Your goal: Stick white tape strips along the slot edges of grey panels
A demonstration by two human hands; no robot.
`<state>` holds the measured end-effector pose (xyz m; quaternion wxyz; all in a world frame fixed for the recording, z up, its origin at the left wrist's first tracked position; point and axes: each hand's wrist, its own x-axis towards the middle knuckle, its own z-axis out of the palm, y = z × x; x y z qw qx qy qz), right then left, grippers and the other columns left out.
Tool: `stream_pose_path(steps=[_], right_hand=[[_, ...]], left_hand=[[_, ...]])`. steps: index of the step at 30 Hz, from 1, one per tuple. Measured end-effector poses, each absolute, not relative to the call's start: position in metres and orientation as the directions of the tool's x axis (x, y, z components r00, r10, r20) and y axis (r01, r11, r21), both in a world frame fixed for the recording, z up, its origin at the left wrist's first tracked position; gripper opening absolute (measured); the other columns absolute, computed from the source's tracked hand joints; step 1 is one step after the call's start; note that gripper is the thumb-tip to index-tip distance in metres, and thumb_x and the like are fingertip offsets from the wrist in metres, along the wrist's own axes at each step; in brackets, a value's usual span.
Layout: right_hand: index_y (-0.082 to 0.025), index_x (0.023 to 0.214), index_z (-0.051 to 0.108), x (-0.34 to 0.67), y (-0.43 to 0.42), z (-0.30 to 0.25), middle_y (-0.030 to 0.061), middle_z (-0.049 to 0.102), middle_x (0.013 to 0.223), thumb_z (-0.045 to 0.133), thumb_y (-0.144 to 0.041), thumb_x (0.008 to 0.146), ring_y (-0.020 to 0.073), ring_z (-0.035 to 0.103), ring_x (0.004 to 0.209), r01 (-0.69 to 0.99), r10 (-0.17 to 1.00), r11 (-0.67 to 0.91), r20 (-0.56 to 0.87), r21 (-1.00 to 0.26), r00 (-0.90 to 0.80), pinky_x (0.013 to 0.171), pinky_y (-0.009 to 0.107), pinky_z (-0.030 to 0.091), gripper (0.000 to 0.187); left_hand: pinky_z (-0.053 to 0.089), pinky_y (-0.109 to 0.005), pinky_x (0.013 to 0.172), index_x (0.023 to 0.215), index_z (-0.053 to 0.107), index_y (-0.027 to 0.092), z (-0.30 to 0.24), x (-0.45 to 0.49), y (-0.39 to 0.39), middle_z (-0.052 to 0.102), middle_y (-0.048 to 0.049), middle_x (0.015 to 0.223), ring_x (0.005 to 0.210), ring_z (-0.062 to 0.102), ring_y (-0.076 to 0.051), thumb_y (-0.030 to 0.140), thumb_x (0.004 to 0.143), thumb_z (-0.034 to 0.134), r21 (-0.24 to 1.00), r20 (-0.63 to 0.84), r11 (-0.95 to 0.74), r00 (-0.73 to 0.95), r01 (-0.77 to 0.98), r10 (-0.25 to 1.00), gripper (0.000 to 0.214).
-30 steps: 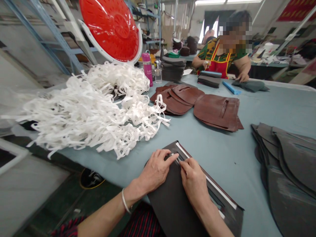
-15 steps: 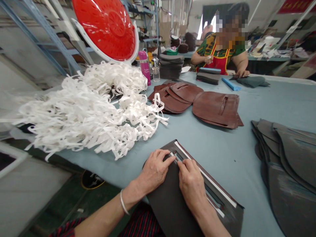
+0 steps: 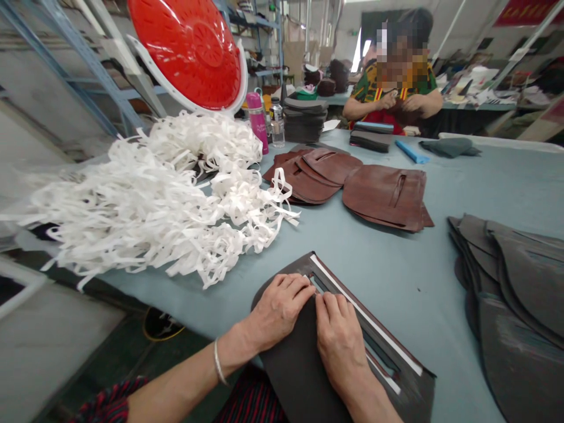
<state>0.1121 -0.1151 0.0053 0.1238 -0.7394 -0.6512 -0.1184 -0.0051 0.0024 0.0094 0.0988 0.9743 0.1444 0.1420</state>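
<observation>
A dark grey leather panel [image 3: 304,370] lies at the table's near edge, its rounded part toward me. Along its straight side runs a long slot [image 3: 379,346], with white tape strips [image 3: 368,314] on both sides and brown edging showing. My left hand [image 3: 279,308] has its fingers bent and pressed together on the slot's upper-left end. Close beside it, my right hand [image 3: 341,335] curls its fingertips over the slot's near edge, gripping the leather there. Both thumbs are mostly hidden.
White tape strips [image 3: 145,200] are heaped on the left. Brown leather panels [image 3: 383,197] lie ahead, dark panels [image 3: 520,282] at right. A pink bottle [image 3: 257,120] and clear bottle [image 3: 277,123] stand behind the heap. Across the table sits a co-worker [image 3: 396,88].
My right fingers have shifted slightly and lie flatter along the slot edge; the panel stays nearly in place. The co-worker's hands have lifted off the table and come together before the chest.
</observation>
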Motion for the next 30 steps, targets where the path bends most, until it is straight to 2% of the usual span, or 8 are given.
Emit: stream_pose_path(steps=[4,10,13,21,24,27,30], right_hand=[[-0.007,0.102,0.063,0.113,-0.116,0.006,0.0135,0.057,0.089,0.038,-0.002,0.085,0.0254,0.047,0.083,0.992,0.926,-0.128,0.356,-0.019,0.126,0.071,0.04,0.043,0.031],[-0.009,0.1,0.064,0.112,-0.116,0.006,0.0124,0.058,0.09,0.041,-0.003,0.084,0.0247,0.048,0.079,0.99,0.934,-0.138,0.333,0.006,0.128,0.069,0.039,0.043,0.029],[-0.007,0.103,0.063,0.111,-0.116,0.006,0.0133,0.059,0.092,0.041,-0.003,0.083,0.025,0.049,0.08,0.99,0.935,-0.141,0.332,0.028,0.124,0.068,0.039,0.045,0.03],[-0.009,0.108,0.062,0.116,-0.152,0.002,0.0141,0.061,0.095,0.042,-0.002,0.082,0.0268,0.052,0.085,0.985,0.919,-0.171,0.366,0.031,0.148,0.073,0.04,0.046,0.033],[-0.008,0.109,0.06,0.115,-0.168,0.004,0.0154,0.06,0.095,0.042,-0.002,0.081,0.0281,0.053,0.086,0.978,0.912,-0.206,0.362,0.004,0.191,0.071,0.041,0.046,0.033],[-0.012,0.1,0.06,0.112,-0.171,0.01,0.0127,0.058,0.085,0.044,-0.006,0.084,0.0272,0.054,0.081,0.967,0.907,-0.252,0.339,-0.046,0.252,0.069,0.041,0.045,0.023],[-0.019,0.086,0.057,0.11,-0.167,0.016,0.0084,0.056,0.081,0.042,-0.012,0.089,0.0245,0.053,0.076,0.957,0.903,-0.244,0.322,-0.156,0.283,0.068,0.039,0.046,0.016]], left_hand=[[0.04,-0.043,0.098,0.126,0.05,0.02,0.009,-0.006,0.003,0.052,-0.0062,0.134,0.121,0.044,-0.025,0.014,0.093,0.039,0.225,0.228,-0.947,0.932,0.231,0.281,0.036],[0.043,-0.043,0.095,0.123,0.051,0.018,0.008,0.001,0.003,0.058,-0.0079,0.123,0.117,0.047,-0.025,0.014,0.092,0.041,0.198,0.221,-0.942,0.924,0.27,0.311,0.033],[0.045,-0.041,0.096,0.124,0.05,0.02,0.008,0.001,0.006,0.059,-0.0077,0.119,0.117,0.048,-0.023,0.012,0.091,0.041,0.213,0.228,-0.949,0.932,0.233,0.28,0.035],[0.038,-0.042,0.107,0.134,0.043,0.021,0.009,-0.01,0.016,0.053,-0.0065,0.134,0.125,0.045,-0.019,0.01,0.09,0.04,0.24,0.232,-0.96,0.952,0.144,0.201,0.045],[0.035,-0.041,0.108,0.133,0.045,0.022,0.012,-0.003,0.03,0.055,-0.0063,0.133,0.126,0.047,-0.018,0.011,0.09,0.041,0.219,0.233,-0.972,0.964,0.079,0.131,0.045],[0.033,-0.039,0.108,0.132,0.047,0.025,0.013,0.007,0.047,0.054,-0.0046,0.135,0.132,0.041,-0.018,0.01,0.088,0.044,0.181,0.225,-0.983,0.971,0.04,0.081,0.047],[0.033,-0.042,0.107,0.129,0.049,0.025,0.011,0.017,0.053,0.05,-0.0071,0.138,0.134,0.038,-0.022,0.008,0.086,0.044,0.137,0.247,-0.982,0.956,0.127,0.158,0.046]])
